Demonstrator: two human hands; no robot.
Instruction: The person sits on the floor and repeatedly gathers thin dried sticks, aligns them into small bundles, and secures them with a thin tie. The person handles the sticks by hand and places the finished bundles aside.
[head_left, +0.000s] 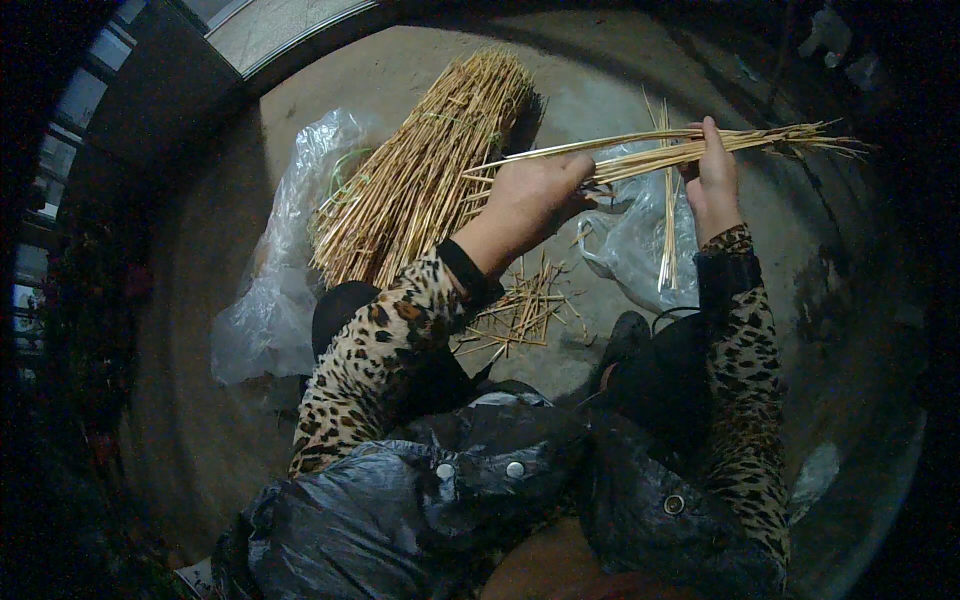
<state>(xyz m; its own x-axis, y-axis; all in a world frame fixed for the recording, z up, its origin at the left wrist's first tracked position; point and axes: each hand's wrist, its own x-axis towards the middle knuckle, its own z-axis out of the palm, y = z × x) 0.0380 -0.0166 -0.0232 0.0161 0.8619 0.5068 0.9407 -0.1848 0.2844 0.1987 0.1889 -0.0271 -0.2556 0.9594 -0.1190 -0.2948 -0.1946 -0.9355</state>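
A thin bunch of straw stalks (652, 166) stretches sideways between my two hands. My left hand (536, 191) grips it by the left end, with a few stalk ends poking out past the fist. Farther right, my right hand (711, 180) holds the same bunch between thumb and fingers, and the ragged tips spread beyond it. Behind my left hand lies a large straw bundle (420, 165), tied with pale green string. Below the right part of the bunch, several loose pale stalks (670, 247) rest on a clear plastic bag (634, 240).
Short cut straw pieces (532, 311) are scattered on the concrete floor (585, 82) between my feet. A crumpled clear plastic sheet (277, 300) lies left of the large bundle, partly under it. Dark plants (90, 315) stand along the left side. A pale step (277, 30) borders the floor at upper left.
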